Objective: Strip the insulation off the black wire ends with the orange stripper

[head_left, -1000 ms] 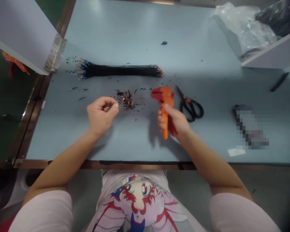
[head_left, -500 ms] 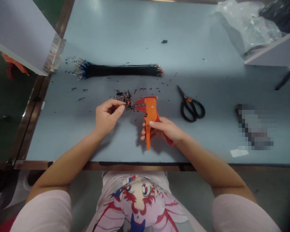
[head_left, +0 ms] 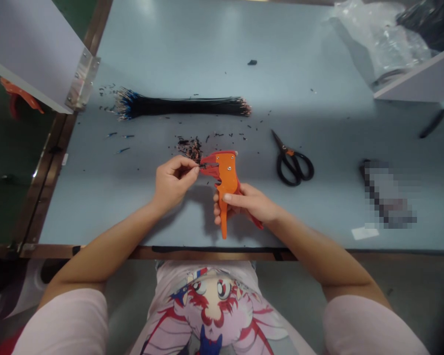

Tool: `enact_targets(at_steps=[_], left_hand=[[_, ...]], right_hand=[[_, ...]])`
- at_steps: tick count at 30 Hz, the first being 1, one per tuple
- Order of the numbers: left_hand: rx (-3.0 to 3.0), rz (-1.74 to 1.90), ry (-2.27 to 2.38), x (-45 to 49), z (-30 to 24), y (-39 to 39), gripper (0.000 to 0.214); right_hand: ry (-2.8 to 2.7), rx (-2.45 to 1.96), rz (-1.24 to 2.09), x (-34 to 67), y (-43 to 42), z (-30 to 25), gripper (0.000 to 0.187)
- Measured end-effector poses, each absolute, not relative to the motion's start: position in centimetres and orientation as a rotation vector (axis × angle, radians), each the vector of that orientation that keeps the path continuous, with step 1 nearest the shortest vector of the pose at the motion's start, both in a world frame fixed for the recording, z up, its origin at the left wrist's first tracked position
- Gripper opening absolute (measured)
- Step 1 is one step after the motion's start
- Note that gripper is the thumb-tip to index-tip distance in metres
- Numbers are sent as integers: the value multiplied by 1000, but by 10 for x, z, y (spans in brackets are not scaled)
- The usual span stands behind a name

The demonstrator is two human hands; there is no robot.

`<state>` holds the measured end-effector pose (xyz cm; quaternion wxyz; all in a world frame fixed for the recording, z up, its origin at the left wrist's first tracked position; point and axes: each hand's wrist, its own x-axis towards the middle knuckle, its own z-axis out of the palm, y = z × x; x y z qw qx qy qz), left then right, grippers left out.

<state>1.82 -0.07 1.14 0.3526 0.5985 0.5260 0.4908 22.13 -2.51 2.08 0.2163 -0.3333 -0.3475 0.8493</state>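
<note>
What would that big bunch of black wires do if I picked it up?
The black wires look thin, so they'd probably bend or sag. Their ends fan out and no tie shows, so some might slip loose. Lying flat, they seem unlikely to tip.

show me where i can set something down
Bare: between the scissors and the blurred-out object; also well beyond the wire bundle, left of the dark scrap. Crowded: around the clippings pile, by the left hand and orange tool.

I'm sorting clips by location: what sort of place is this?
Likely a wiring workshop: a bundle of black wires lies on the table, with scissors nearby, and the right hand holds an orange tool.
</note>
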Motion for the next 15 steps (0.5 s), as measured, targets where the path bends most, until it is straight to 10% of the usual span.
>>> enact_targets(at_steps=[15], left_hand=[[1655, 1303, 1327, 19, 17, -4, 4]], right_hand=[[-1033, -974, 2308, 222, -31, 23, 34]])
